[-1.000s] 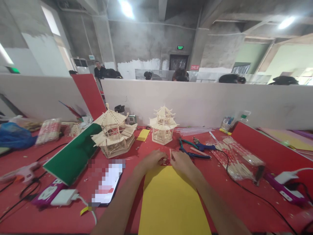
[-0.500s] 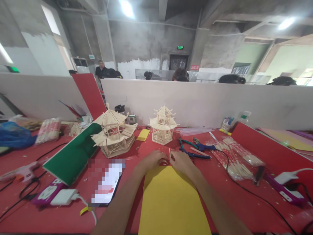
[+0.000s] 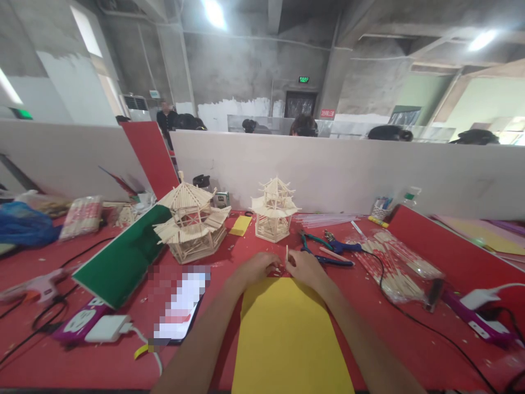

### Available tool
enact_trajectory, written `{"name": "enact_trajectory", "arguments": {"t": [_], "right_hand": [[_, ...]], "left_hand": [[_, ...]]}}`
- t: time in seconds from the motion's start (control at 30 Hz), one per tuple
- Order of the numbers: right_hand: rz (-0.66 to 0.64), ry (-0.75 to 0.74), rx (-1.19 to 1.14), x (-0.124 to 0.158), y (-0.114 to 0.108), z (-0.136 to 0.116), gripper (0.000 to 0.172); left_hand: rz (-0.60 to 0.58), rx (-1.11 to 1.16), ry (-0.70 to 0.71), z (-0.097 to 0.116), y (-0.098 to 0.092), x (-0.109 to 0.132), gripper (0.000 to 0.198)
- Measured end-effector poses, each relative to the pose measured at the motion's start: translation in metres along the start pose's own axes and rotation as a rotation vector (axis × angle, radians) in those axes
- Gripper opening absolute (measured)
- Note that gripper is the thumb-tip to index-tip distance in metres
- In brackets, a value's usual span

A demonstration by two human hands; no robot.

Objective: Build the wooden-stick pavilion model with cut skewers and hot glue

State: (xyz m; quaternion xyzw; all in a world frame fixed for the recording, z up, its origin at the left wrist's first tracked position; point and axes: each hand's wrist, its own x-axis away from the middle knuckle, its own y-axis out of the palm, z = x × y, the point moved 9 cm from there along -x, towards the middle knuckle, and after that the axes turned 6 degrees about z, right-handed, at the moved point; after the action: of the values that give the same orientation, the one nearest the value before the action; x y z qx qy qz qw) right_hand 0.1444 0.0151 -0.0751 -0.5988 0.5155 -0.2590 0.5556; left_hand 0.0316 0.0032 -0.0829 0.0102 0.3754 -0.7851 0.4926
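My right hand [image 3: 305,267] pinches a short pale wooden stick [image 3: 287,254], which stands roughly upright between the fingertips. Beside it, my left hand [image 3: 262,267] is closed, its fingers curled inward; whatever they hold is too small to make out. Little cut stick pieces [image 3: 277,271] lie between the two hands. Just below the wrists, a yellow board [image 3: 289,334] stretches toward me. Beyond my hands stands a small tiered pavilion made of sticks [image 3: 274,213], and a larger stick pavilion [image 3: 192,224] is at the left.
Blue- and green-handled pliers [image 3: 328,258] lie right of my hands, near bagged sticks [image 3: 389,268]. On the left are a phone [image 3: 180,309], a green board [image 3: 123,262], a pink glue gun [image 3: 41,287] and a purple power strip [image 3: 82,323]. A white partition [image 3: 340,169] runs behind.
My right hand and its stick have shifted very slightly to the right. My left hand stays almost where it was.
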Motion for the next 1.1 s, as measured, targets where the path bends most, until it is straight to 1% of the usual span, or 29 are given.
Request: {"name": "enact_trajectory", "arguments": {"t": [0.07, 0.13, 0.27, 0.4, 0.47, 0.6, 0.7, 0.83, 0.93, 1.1], "right_hand": [[0.013, -0.003, -0.038, 0.0, -0.001, 0.0, 0.014], [0.032, -0.007, -0.098, -0.001, -0.003, 0.001, 0.015], [0.063, -0.026, -0.308, -0.004, -0.004, 0.0, 0.014], [0.072, -0.032, -0.562, -0.007, 0.0, 0.0, 0.011], [0.048, -0.022, -0.682, -0.008, 0.004, -0.001, 0.011], [-0.005, 0.005, -0.887, -0.009, 0.013, -0.001, 0.018], [-0.007, 0.026, -0.961, -0.011, 0.016, 0.001, 0.025], [0.018, 0.042, -1.024, -0.014, 0.015, 0.003, 0.029], [0.043, 0.068, -1.061, -0.013, 0.012, 0.004, 0.03], [0.039, 0.155, -1.138, -0.011, 0.012, 0.006, 0.034]], "left_hand": [[0.007, -0.047, 0.014, 0.003, -0.001, 0.001, 0.018], [0.048, -0.115, 0.041, 0.008, -0.006, 0.001, 0.022], [0.131, -0.183, 0.051, 0.014, -0.017, -0.001, 0.02], [0.168, -0.137, 0.041, 0.017, -0.023, -0.004, 0.017], [0.19, -0.108, 0.035, 0.02, -0.025, -0.004, 0.016], [0.227, -0.06, 0.02, 0.024, -0.03, -0.003, 0.022], [0.224, -0.033, 0.023, 0.026, -0.03, -0.002, 0.027], [0.252, -0.003, 0.005, 0.024, -0.033, -0.003, 0.019], [0.262, 0.033, -0.01, 0.024, -0.033, -0.003, 0.018], [0.289, -0.064, -0.021, 0.03, -0.038, -0.002, 0.019]]}}
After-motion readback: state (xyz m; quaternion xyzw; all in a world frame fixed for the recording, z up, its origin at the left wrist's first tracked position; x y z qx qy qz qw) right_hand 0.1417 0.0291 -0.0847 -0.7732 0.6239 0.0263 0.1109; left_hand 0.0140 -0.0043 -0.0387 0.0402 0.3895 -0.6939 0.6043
